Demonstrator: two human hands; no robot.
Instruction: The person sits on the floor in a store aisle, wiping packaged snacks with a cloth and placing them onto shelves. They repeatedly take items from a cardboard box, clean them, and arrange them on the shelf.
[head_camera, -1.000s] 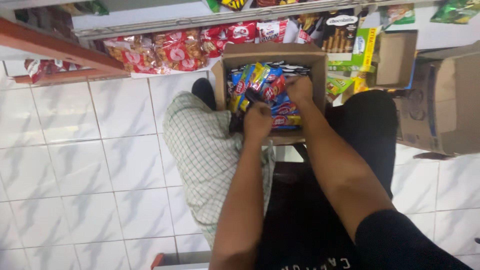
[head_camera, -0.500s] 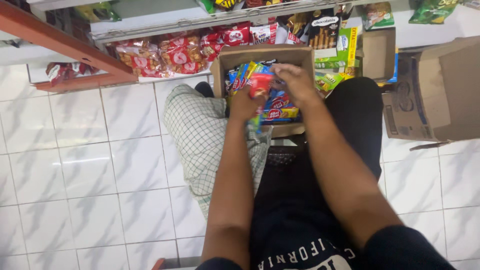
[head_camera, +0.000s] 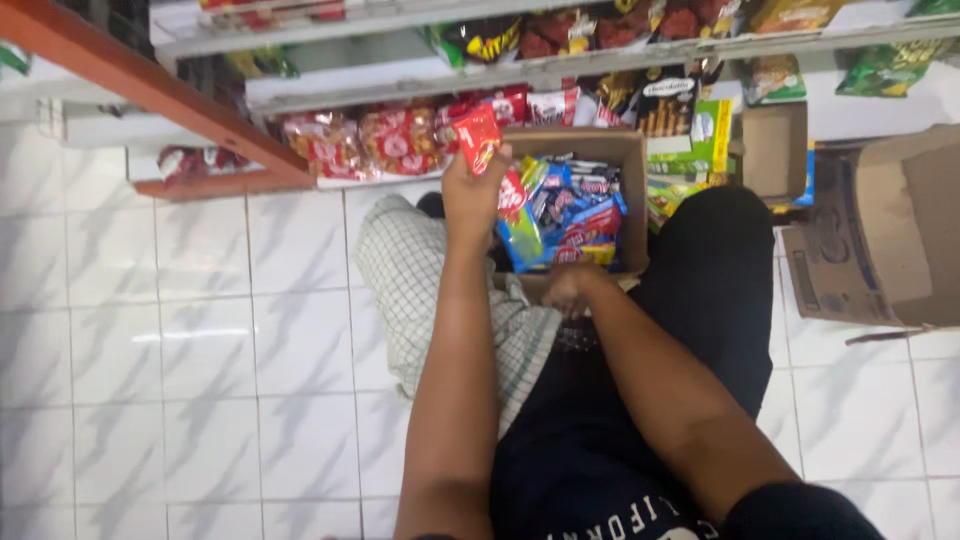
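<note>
Above the snack box (head_camera: 585, 205), the left hand's (head_camera: 472, 195) grip clamps a red packet (head_camera: 477, 138).

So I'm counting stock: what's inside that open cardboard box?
The cardboard box holds blue, red and yellow snack packets piled loosely. Lower layers and the box bottom are covered.

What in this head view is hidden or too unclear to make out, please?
- Red packet: lower part covered by the left hand.
- Right hand: fingers curled at the cardboard box rim; contact unclear.
- Box bottom: buried under packets.
- Top shelf goods: cut by the frame edge.
</note>
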